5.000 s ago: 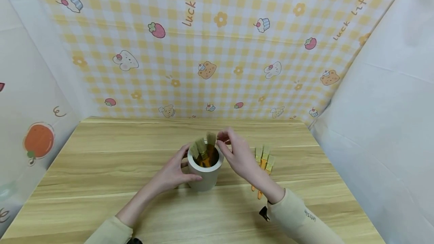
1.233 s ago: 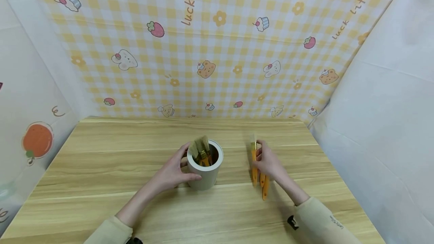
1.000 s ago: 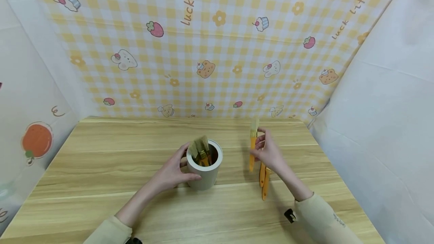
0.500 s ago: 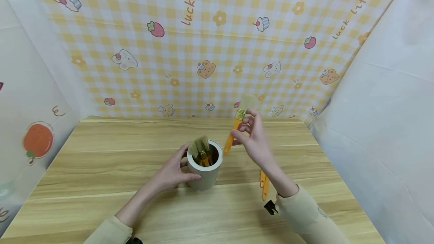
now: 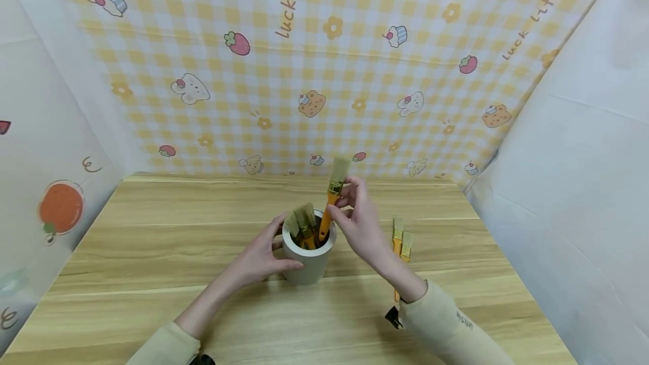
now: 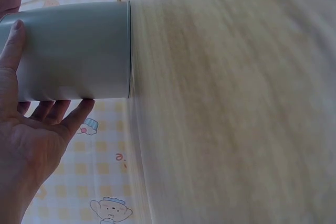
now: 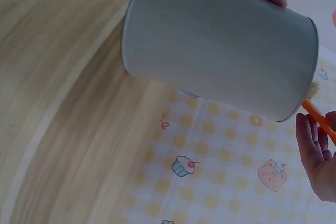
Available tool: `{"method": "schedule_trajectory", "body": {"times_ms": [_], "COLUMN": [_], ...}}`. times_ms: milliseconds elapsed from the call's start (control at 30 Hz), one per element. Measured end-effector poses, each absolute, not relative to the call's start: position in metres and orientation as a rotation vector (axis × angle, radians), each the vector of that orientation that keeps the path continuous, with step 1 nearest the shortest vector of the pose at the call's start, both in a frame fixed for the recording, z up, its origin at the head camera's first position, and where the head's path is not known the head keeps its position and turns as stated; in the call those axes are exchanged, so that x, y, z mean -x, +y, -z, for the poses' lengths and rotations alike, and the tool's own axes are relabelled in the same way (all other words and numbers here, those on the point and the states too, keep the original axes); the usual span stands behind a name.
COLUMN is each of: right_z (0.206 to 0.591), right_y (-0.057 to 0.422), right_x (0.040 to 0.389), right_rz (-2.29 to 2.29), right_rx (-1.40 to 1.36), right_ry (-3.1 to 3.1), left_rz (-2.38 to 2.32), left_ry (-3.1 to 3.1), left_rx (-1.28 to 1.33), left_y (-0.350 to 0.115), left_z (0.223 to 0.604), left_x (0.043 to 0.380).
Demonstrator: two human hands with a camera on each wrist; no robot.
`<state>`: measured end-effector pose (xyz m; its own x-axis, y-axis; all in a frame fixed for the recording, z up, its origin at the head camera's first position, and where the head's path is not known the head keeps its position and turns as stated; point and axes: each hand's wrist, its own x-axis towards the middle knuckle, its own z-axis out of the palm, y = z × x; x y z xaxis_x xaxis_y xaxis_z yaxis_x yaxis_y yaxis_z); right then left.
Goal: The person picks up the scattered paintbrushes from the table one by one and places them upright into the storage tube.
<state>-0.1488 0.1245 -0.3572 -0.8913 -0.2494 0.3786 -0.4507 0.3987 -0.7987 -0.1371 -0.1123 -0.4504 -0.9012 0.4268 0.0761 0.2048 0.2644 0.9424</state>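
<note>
We've just got the held brush [image 5: 332,199] across to the pot [image 5: 306,268]: half a second ago its handle end hung outside the rim on the right, now it shows against the dark mouth, bristles up, leaning slightly right. We can't tell how deep the tip sits. Our read: this transfer is nearly there but not done, since the right hand [image 5: 361,227] still pinches it between thumb and fingers, above the rim's right side. Left hand [image 5: 261,258] hasn't shifted; it grips the pot from the left, thumb across the near wall, fingers round the far side, so we judge the pot steady for the insert. Pot stands upright on the table [image 5: 152,297], between our hands. Three brushes [image 5: 306,228] are already in it, bristles up, bunched toward its left, leaving space on the right where the handle is. Two loose brushes [image 5: 398,228] lie to the right, partly behind our right forearm.
</note>
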Motion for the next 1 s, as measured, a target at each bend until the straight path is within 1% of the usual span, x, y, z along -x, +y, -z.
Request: {"method": "schedule_trajectory", "body": {"times_ms": [233, 533, 800, 1000], "right_z": [0.370, 0.382, 0.379, 0.372], "right_y": [0.126, 0.126, 0.131, 0.147], "right_x": [0.148, 0.147, 0.148, 0.150], "right_rz": [-1.326, -1.224, -1.276, -1.325], "right_rx": [-0.737, -0.747, -0.711, -0.582], "right_ry": [-2.447, -2.459, -2.460, -2.471], "left_rz": [-1.692, -1.699, -1.688, -1.691], "left_ry": [2.348, 2.365, 2.384, 2.362], "left_rx": [-0.613, -0.643, -0.611, -0.592], "left_y": [-0.112, -0.111, -0.111, -0.111], "left_z": [0.452, 0.451, 0.452, 0.451], "left_x": [0.137, 0.137, 0.136, 0.136]}}
